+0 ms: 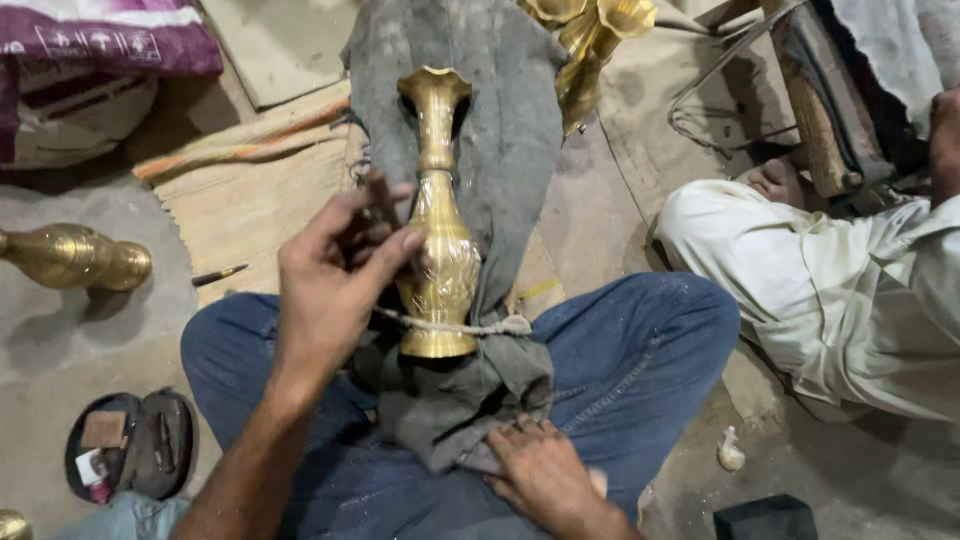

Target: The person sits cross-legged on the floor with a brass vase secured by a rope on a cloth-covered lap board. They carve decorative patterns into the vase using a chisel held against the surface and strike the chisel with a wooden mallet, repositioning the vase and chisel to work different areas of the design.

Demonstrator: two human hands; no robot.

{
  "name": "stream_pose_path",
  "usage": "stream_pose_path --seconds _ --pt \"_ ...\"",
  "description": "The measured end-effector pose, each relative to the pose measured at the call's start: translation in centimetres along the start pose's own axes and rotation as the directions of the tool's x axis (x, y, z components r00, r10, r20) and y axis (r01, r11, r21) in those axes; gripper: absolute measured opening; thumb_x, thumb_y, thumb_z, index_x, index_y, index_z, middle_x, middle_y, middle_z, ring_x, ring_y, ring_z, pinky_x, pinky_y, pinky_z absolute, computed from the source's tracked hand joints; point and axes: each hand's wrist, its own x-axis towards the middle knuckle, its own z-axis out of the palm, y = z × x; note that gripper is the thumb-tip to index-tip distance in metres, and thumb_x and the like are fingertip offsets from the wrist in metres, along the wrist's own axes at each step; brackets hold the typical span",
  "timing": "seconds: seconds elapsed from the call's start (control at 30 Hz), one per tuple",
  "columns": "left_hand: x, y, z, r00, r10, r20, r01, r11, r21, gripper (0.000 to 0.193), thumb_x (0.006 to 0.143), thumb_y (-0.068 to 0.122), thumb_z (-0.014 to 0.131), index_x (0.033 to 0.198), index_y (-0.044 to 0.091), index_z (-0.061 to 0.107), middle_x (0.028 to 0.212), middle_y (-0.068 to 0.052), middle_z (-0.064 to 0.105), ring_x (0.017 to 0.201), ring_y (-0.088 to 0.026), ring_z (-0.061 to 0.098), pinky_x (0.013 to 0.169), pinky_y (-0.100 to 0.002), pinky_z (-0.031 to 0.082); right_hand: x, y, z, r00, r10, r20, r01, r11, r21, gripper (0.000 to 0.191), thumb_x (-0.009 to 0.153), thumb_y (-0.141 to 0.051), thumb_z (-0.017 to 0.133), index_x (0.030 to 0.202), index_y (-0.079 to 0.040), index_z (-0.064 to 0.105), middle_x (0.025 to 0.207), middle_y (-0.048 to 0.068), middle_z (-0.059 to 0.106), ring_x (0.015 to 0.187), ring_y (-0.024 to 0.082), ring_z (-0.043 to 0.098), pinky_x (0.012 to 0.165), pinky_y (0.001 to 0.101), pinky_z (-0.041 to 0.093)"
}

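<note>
Nearest the camera, the right hand (545,475) lies flat on the lower end of a grey cloth (505,150), fingers together and spread on the fabric over the blue-jeaned lap (640,350). Above it, the left hand (335,275) rests against the side of a brass vase (438,220), fingers curled and pinched on a small dark tool (378,205) at the vase's body. The vase lies on the cloth along the lap, base toward the person, flared mouth away; a cord (455,325) crosses just above the base. At left, a second vase (75,257) lies on the floor, near a woven mat (250,200). At right, another person's pale sleeve (800,290) shows. Farthest, a brass piece (590,40) touches the cloth's top edge.
</note>
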Motion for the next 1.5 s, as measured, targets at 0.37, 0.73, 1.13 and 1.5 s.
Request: stream_pose_path --seconds 0.37,0.73,1.13,1.5 --pt "2.0 1.6 0.7 0.985 0.078 0.155 -0.102 0.983 0.153 0.033 0.097 0.007 0.073 0.129 0.002 0.068 0.099 -0.005 0.076 0.086 -0.008 0.073 0.077 -0.025 0.064 -2.4 6.5 -18.6 0.906 -0.395 -0.148 0.418 0.79 0.449 0.054 0.087 -0.033 0.082 0.129 -0.003 0.065 0.119 0.011 0.077 0.11 0.029 0.079 0.091 0.0409 0.062" --pt "2.4 1.2 1.5 0.944 0.181 0.275 -0.259 0.924 0.28 0.034 0.093 0.012 0.078 0.126 0.004 0.07 0.104 -0.006 0.08 0.088 -0.011 0.076 0.076 -0.026 0.062 -1.7 7.3 -22.8 0.683 -0.132 -0.718 0.706 0.374 0.602 0.05 0.089 -0.024 0.073 0.129 0.003 0.061 0.108 0.018 0.07 0.09 0.022 0.067 0.08 0.0337 0.054" --pt "3.4 1.6 1.7 0.942 0.028 0.335 -0.213 0.821 0.53 0.036 0.09 0.022 0.078 0.121 0.006 0.071 0.091 -0.009 0.082 0.081 -0.018 0.082 0.072 -0.032 0.063 11.6 5.3 -24.7 0.528 -0.269 -0.806 0.212 0.96 -0.182 0.054 0.083 0.0 0.08 0.133 -0.005 0.061 0.117 0.015 0.068 0.106 0.034 0.068 0.091 0.042 0.054" --pt "3.6 1.9 1.7 0.892 0.123 0.435 -0.345 0.808 0.479 0.037 0.092 0.022 0.077 0.123 0.004 0.07 0.107 -0.008 0.08 0.093 -0.018 0.081 0.079 -0.03 0.064 13.4 6.3 -22.3 0.652 -0.155 -0.742 0.426 0.885 0.19 0.045 0.084 -0.001 0.078 0.127 -0.003 0.064 0.118 0.014 0.071 0.107 0.032 0.072 0.087 0.0394 0.057"
